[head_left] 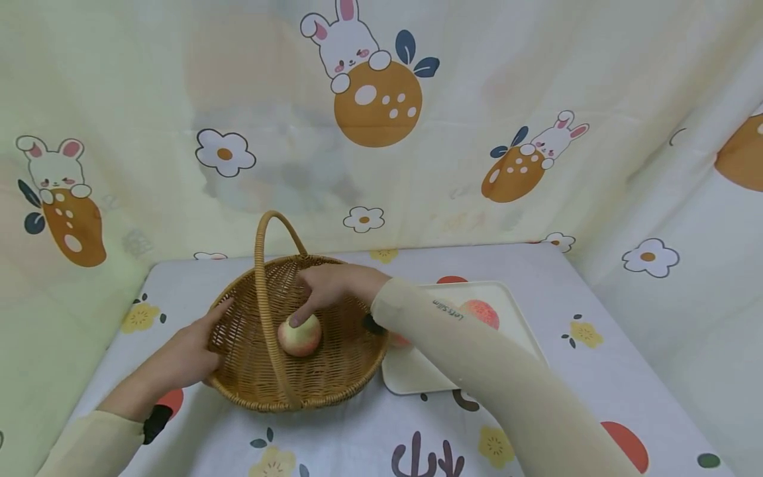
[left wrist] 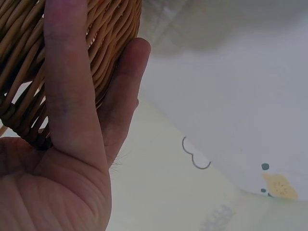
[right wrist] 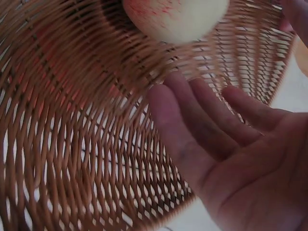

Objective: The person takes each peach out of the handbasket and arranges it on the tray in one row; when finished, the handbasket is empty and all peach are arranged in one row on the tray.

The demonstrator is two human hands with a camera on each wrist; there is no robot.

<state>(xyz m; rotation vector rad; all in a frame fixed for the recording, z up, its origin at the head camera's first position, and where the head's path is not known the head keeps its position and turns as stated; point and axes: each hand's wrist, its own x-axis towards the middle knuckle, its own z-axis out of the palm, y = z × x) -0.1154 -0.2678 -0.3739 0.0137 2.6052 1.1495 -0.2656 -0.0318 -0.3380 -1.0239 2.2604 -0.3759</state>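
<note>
A brown wicker basket with a tall arched handle stands on the cloth, left of centre. Inside it lies a yellowish-red peach. My left hand holds the basket's left rim; in the left wrist view, woven wall lies between its fingers. My right hand is inside the basket, above the peach. From the head, its thumb overlaps the top of the fruit. The right wrist view shows fairly straight fingers apart from the peach, near the weave; whether the thumb touches it, I cannot tell.
A cream tray sits right of the basket, partly under my right forearm. On it are a pinkish peach and another reddish fruit, mostly hidden by the sleeve. A patterned curtain hangs behind the table.
</note>
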